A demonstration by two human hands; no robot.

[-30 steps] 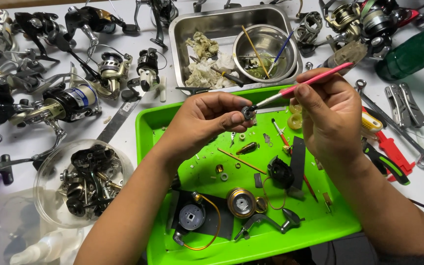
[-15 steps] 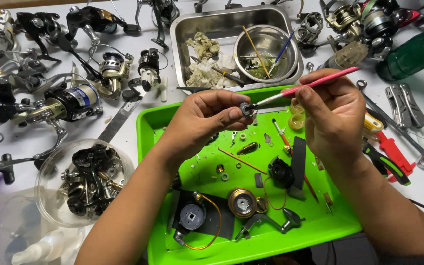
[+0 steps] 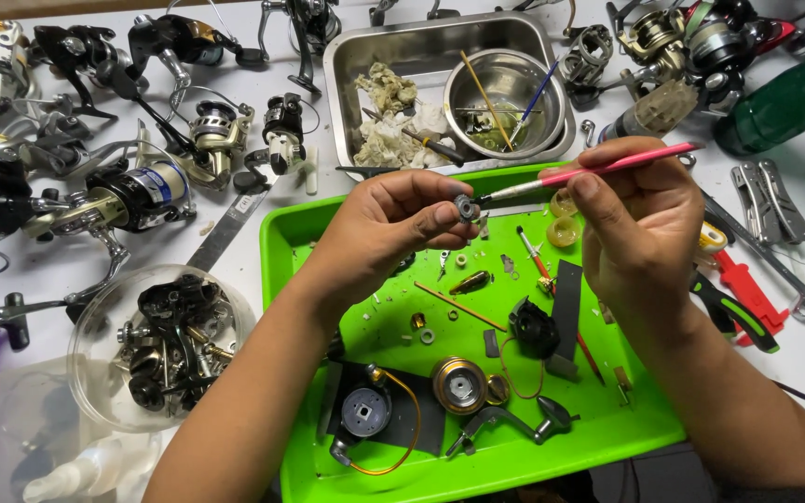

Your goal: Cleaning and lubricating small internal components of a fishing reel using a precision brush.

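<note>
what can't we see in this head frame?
- Small part: too small; left hand fingertips cover most of it.
- Brush tip: meets the part; contact unclear.
- Green bottle: cut off by right edge.
- Clear tub: tangled parts, indistinct.
- Right hand palm: faces away.

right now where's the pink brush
In the head view, the pink brush is in the right hand, above the green tray, its tip touching the small dark part pinched in the left hand.

metal pan [image 3: 347,56] behind tray [image 3: 277,279]
</note>
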